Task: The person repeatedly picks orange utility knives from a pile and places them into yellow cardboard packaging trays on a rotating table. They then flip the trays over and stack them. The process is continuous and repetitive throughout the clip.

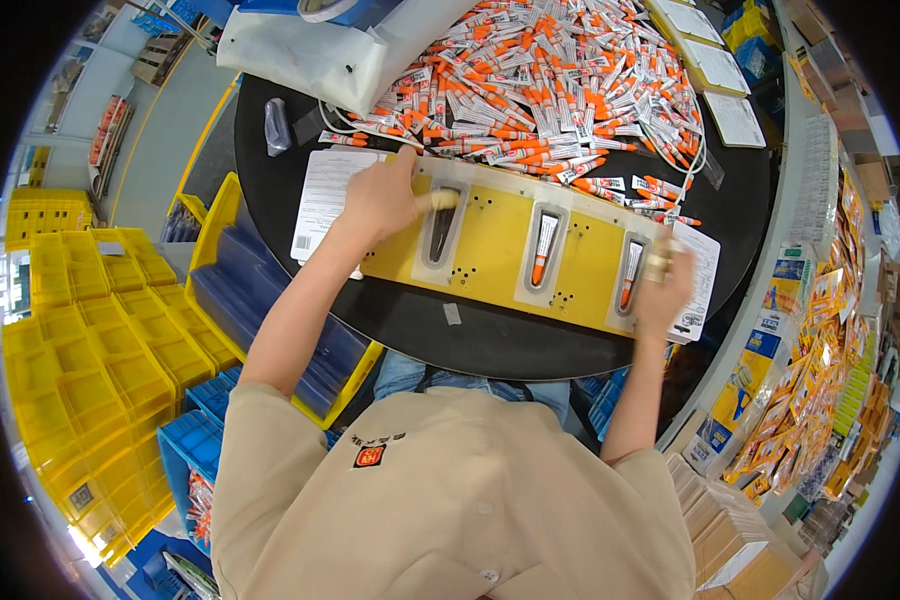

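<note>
Across the round black table lies a yellow board (488,240) with three clear blister-like inserts. In its middle slot sits a white tube with an orange cap (544,248), and a similar tube (630,275) fills the right slot. The left slot (442,228) shows a dark hollow with no tube visible. My left hand (380,195) rests over the board's upper left, fingers apart, the wrapped thumb reaching the left slot. Beside the right slot is my right hand (667,285), blurred by motion, with a pale wrap on a finger. Printed white cards (320,205) stick out at both ends.
A large heap of orange-capped tubes (550,85) covers the table's far side. Clear plastic sheeting (300,55) lies at far left, stacked cards (735,120) at far right. A yellow bin (210,250) leans by the table's left; yellow crates (100,330) are stacked beyond.
</note>
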Motion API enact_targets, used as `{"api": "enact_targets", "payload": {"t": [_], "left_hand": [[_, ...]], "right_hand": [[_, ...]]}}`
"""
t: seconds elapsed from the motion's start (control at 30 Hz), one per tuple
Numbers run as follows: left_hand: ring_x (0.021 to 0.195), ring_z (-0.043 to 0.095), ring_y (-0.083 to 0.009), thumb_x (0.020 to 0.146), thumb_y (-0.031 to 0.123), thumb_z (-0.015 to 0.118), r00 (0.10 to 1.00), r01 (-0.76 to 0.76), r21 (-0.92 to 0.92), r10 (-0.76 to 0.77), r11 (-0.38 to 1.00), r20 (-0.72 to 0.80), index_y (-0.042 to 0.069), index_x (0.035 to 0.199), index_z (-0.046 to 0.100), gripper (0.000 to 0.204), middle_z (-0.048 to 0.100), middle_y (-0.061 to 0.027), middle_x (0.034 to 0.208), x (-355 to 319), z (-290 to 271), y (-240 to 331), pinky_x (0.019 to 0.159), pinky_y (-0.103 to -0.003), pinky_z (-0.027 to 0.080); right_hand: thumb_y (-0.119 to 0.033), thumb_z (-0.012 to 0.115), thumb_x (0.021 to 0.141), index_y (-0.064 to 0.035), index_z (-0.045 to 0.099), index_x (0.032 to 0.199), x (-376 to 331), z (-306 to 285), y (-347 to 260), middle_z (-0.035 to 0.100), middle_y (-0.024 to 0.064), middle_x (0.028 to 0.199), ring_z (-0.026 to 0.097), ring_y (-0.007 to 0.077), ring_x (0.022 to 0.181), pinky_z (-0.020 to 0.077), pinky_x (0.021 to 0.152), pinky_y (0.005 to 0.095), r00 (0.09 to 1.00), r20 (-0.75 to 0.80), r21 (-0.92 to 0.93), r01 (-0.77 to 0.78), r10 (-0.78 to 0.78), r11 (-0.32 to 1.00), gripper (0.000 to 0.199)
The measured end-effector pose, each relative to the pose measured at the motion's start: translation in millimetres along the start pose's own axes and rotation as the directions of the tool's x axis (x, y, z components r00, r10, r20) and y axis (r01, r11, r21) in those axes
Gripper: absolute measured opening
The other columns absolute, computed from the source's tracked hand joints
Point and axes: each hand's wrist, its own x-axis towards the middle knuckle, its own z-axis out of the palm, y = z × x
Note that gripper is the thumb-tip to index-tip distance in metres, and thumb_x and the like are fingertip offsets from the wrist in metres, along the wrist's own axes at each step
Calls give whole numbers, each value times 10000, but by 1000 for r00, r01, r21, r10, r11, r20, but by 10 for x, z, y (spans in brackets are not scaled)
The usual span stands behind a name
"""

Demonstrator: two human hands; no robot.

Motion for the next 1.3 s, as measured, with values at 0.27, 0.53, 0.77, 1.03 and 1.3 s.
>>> {"api": "enact_targets", "payload": {"t": [0.27,0.53,0.77,1.03,1.3], "left_hand": [[936,644,-319,866,206,631,988,-119,217,137,969,-68,79,1035,697,222,638,-167,1034,991,286,115,760,-433,523],[740,660,-326,756,257,748,993,-75,-181,56,981,-104,64,903,586,292,658,-118,741,129,-95,173,639,-432,499],[752,664,-327,734,357,779,996,-20,-99,29,995,81,56,977,562,443,675,-119,761,-458,263,174,669,-428,503],[1067,577,-448,742,539,749,911,384,10,-377,923,-168,-87,1195,524,805,523,-350,1153,-375,-317,-1071,887,-461,495],[891,655,-407,804,303,720,966,245,329,-202,912,-159,-6,940,595,360,667,-233,876,-380,-412,-1186,780,-462,534]], "right_hand": [[-467,593,909,66,438,1361,-18,-410,1386,388,276,1444,341,430,1356,275,1118,460,924,134,-376,-286,357,881,716],[-231,637,911,-43,599,1261,-180,-333,1159,594,185,1262,509,329,1215,411,988,378,966,-242,-195,-136,87,971,399],[-188,688,866,-59,656,1198,-222,-348,1180,643,106,927,513,293,875,429,791,389,942,-325,-333,-201,88,921,357],[-161,632,893,-100,674,1189,-290,-154,1199,663,110,1021,549,292,949,460,838,391,917,-380,-343,-261,121,903,305],[-177,655,878,-52,684,1113,-325,-301,969,666,135,1087,571,307,941,476,837,396,899,-437,-363,-211,34,908,268]]}}
